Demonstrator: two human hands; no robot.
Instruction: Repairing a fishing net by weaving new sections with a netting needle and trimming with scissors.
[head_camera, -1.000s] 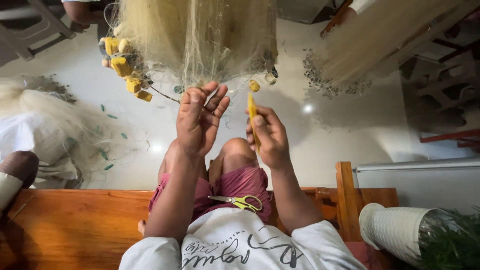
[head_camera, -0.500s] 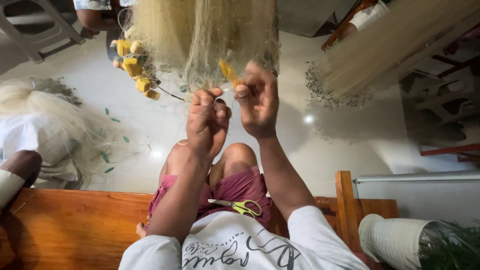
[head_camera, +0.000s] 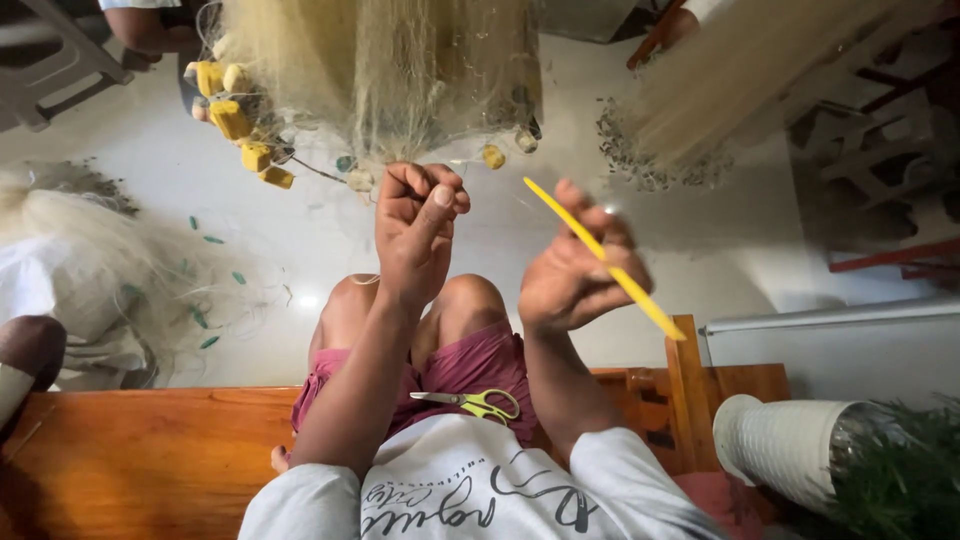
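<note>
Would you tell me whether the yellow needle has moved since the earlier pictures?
Yes. The yellow needle, held in the right hand, has swung out to the right, away from the left hand and the hanging net.

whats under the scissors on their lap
The scissors, yellow-green handled, lie closed on maroon shorts across the person's thighs. Below them starts the white shirt. The cloth right beneath the blades is covered, so nothing more shows there.

No packages, labels, signs or screens anywhere in view.
</note>
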